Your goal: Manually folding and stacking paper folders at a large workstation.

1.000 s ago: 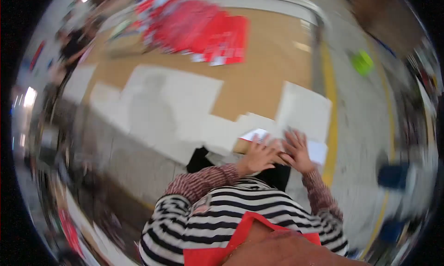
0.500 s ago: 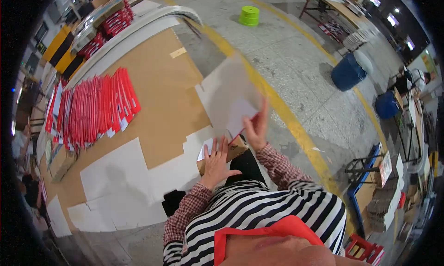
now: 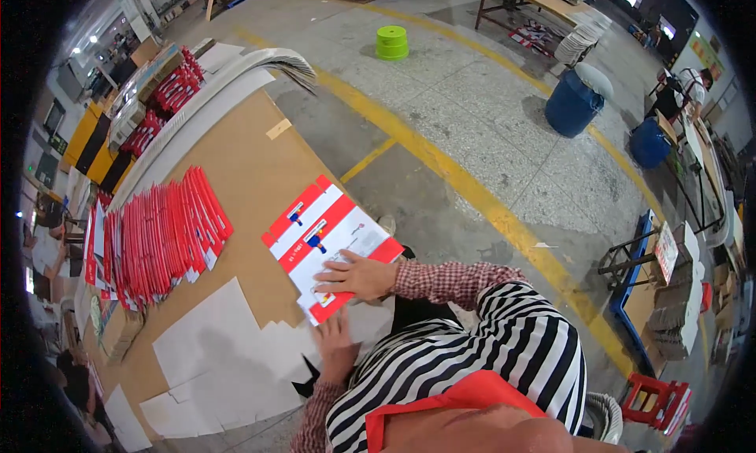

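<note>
A flattened red and white printed carton lies on the table at its near right edge. My right hand rests flat on the carton, fingers spread over its white panel, palm down. At the carton's near corner, my left hand touches the red edge with its fingers stretched out; its fingertips are partly hard to make out. To the left stands a long row of red folded cartons, packed closely together on edge.
Brown board covers the table, with white cardboard sheets near me. Curved white sheets line its far edge. On the floor stand a green stool, a blue bin, a blue-edged pallet and a red stool.
The sheet that was raised and blurred beside my right hand is gone from there; a printed carton now lies flat. My right hand moved left onto it, and my left hand came nearer me.
</note>
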`<state>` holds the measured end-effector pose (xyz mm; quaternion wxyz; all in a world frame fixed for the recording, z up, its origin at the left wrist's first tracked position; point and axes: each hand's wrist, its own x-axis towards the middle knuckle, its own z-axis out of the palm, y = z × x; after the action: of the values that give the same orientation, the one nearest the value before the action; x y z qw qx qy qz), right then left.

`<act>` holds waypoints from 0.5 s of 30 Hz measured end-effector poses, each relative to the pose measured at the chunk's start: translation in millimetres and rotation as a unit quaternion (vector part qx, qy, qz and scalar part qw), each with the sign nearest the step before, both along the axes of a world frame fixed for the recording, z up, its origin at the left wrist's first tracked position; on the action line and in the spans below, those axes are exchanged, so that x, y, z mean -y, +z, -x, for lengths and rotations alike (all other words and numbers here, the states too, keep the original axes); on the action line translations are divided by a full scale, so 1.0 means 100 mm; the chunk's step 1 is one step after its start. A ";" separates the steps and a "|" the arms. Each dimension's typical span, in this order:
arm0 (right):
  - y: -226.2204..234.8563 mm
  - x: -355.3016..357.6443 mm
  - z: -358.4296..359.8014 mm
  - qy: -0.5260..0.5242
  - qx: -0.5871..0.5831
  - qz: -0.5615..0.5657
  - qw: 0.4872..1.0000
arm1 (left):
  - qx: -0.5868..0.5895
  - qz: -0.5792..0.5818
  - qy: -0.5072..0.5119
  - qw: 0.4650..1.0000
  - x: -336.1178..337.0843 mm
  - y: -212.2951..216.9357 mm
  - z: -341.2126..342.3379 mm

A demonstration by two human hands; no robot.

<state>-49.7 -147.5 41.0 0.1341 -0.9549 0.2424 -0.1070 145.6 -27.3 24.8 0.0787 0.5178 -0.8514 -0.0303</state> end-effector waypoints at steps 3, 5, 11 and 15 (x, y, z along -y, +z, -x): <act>0.27 -0.02 0.23 -0.010 0.053 -0.003 0.999 | 0.004 0.056 -0.046 0.997 -0.05 0.14 -0.42; 0.40 -0.02 0.34 -0.031 0.186 -0.030 0.982 | -0.051 -0.019 -0.047 0.997 0.06 0.29 -0.48; 0.47 -0.01 0.56 -0.072 0.269 0.017 0.960 | -0.074 -0.377 -0.025 0.923 0.97 0.25 -0.78; -0.06 -0.07 0.10 -0.027 0.034 0.050 0.998 | -0.248 -0.395 -0.015 0.885 1.11 -0.08 -0.95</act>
<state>-59.7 -140.8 35.1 0.0914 -0.9493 0.2574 -0.1554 240.2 -137.9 16.7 0.0757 0.4685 -0.7295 -0.4925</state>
